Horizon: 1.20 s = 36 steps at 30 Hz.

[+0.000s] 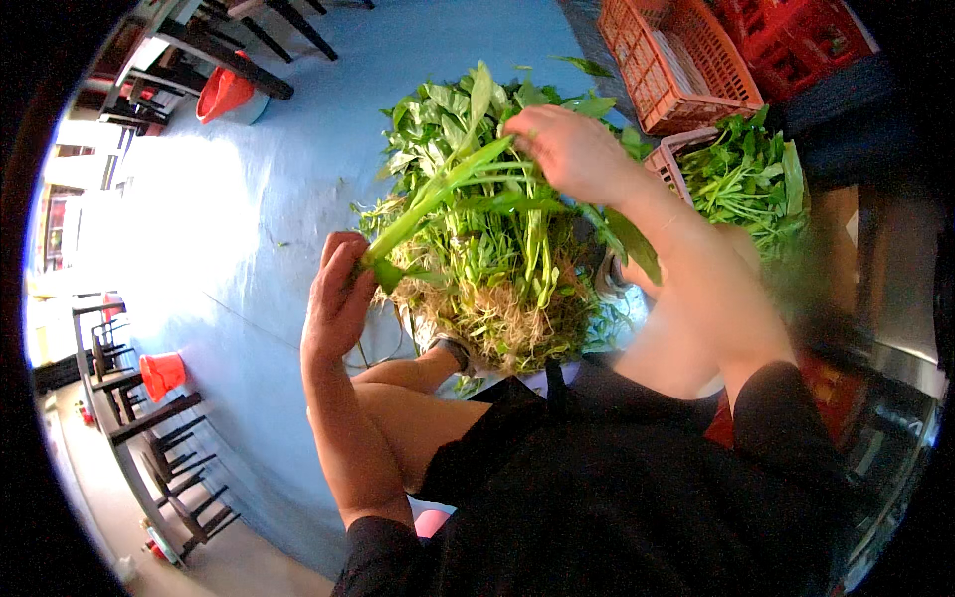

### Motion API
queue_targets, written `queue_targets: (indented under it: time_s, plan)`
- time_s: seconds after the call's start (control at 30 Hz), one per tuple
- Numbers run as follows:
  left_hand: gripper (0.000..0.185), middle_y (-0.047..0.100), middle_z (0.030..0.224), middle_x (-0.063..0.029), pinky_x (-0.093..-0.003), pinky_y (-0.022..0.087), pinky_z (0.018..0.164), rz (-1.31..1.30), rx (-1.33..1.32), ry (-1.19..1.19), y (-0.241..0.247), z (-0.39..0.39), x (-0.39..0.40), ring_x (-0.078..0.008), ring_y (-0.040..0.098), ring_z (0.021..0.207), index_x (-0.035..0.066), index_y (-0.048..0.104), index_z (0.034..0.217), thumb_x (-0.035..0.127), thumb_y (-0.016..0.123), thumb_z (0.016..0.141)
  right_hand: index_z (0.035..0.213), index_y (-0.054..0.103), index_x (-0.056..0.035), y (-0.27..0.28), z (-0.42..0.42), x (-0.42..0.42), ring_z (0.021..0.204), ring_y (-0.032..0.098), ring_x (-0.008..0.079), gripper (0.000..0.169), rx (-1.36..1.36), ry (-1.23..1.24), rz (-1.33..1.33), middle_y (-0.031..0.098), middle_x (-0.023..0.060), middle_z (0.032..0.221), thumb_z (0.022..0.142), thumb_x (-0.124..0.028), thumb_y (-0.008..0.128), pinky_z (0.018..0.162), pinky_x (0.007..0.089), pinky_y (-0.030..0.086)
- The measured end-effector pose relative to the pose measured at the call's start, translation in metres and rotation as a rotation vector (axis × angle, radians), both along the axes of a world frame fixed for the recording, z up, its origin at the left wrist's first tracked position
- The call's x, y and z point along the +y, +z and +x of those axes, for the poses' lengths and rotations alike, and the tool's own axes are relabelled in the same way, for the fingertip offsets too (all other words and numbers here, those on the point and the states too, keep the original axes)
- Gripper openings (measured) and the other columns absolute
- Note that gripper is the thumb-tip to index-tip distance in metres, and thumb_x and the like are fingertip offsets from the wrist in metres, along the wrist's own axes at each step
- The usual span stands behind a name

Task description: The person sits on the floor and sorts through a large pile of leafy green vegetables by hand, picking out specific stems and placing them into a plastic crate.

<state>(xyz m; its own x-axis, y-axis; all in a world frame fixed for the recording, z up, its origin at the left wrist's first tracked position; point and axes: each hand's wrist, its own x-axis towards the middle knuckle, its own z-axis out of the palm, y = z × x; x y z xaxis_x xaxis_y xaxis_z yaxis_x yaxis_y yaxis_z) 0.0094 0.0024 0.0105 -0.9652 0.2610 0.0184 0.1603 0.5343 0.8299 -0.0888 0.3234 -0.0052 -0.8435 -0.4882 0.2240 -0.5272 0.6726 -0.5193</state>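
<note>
A large heap of leafy green vegetables (pixel 455 246) with hairy roots stands before me, between my legs. My left hand (pixel 339 298), at the heap's left side, is closed around the lower end of a green stalk (pixel 440 190). The stalk slants up to the right, over the heap. My right hand (pixel 567 153) is at the heap's upper right, with its fingers bent near the stalk's upper end and some leaves. Its fingertips are blurred, so whether they grip anything is unclear. Long leaves hang below my right wrist.
At my right, cut greens (pixel 739 186) fill a pink plastic basket (pixel 668 168). Beyond it stand an orange plastic crate (pixel 649 74) and red crates (pixel 791 45). On the left are a red bucket (pixel 163 375), dark wooden stools (pixel 179 463) and a red container (pixel 224 89) on the blue floor.
</note>
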Motion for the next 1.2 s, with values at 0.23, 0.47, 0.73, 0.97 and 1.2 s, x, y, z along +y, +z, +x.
queue_targets:
  time_s: [0.23, 0.47, 0.73, 0.97, 1.2]
  plan:
    - [0.022, 0.048, 0.101, -0.0133, -0.0321, 0.043, 0.079, -0.043, 0.109, -0.093, -0.001, -0.007, 0.013, -0.0259, 0.05, 0.089, -0.002, 0.052, 0.105, 0.008, 0.058, 0.086, 0.099, 0.063, -0.0114, 0.027, -0.007, 0.009, 0.083, 0.058, 0.0223, 0.02, 0.235, 0.078, -0.122, 0.062, 0.0054, 0.084, 0.083, -0.021, 0.069, 0.073, 0.0341, 0.047]
    - [0.022, 0.049, 0.101, -0.0129, -0.0311, 0.042, 0.08, 0.118, 0.072, -0.141, -0.014, -0.006, 0.012, -0.024, 0.05, 0.091, -0.003, 0.052, 0.106, 0.007, 0.056, 0.087, 0.098, 0.063, -0.0078, 0.009, 0.015, -0.024, 0.09, 0.055, 0.0232, 0.026, 0.325, 0.364, 0.033, 0.061, 0.003, 0.091, 0.073, -0.009, 0.07, 0.077, 0.0351, 0.047]
    - [0.025, 0.052, 0.101, -0.0164, -0.0351, 0.044, 0.082, -0.028, 0.124, 0.014, -0.001, -0.012, 0.047, -0.0327, 0.055, 0.092, -0.003, 0.053, 0.11, 0.01, 0.055, 0.089, 0.106, 0.063, -0.0098, -0.02, -0.005, -0.011, 0.093, 0.056, 0.0183, 0.019, -0.107, 0.084, -0.362, 0.06, 0.0033, 0.087, 0.091, -0.023, 0.06, 0.086, 0.0321, 0.044]
    - [0.025, 0.053, 0.101, -0.0187, -0.0418, 0.046, 0.079, -0.197, 0.156, -0.014, -0.015, -0.009, 0.056, -0.0373, 0.055, 0.091, -0.001, 0.054, 0.109, 0.016, 0.056, 0.09, 0.102, 0.066, -0.0106, 0.027, 0.009, -0.015, 0.086, 0.058, 0.0242, 0.022, 0.257, 0.236, -0.181, 0.061, 0.006, 0.087, 0.083, -0.022, 0.069, 0.083, 0.0327, 0.046]
    - [0.026, 0.055, 0.101, -0.0189, -0.0399, 0.046, 0.083, -0.153, 0.128, 0.065, -0.034, -0.011, 0.071, -0.0361, 0.056, 0.093, -0.002, 0.054, 0.108, 0.018, 0.054, 0.092, 0.102, 0.062, -0.0025, 0.004, 0.041, -0.056, 0.088, 0.06, 0.0257, 0.024, 0.279, 0.321, 0.199, 0.061, 0.0079, 0.088, 0.08, -0.012, 0.06, 0.079, 0.0381, 0.049]
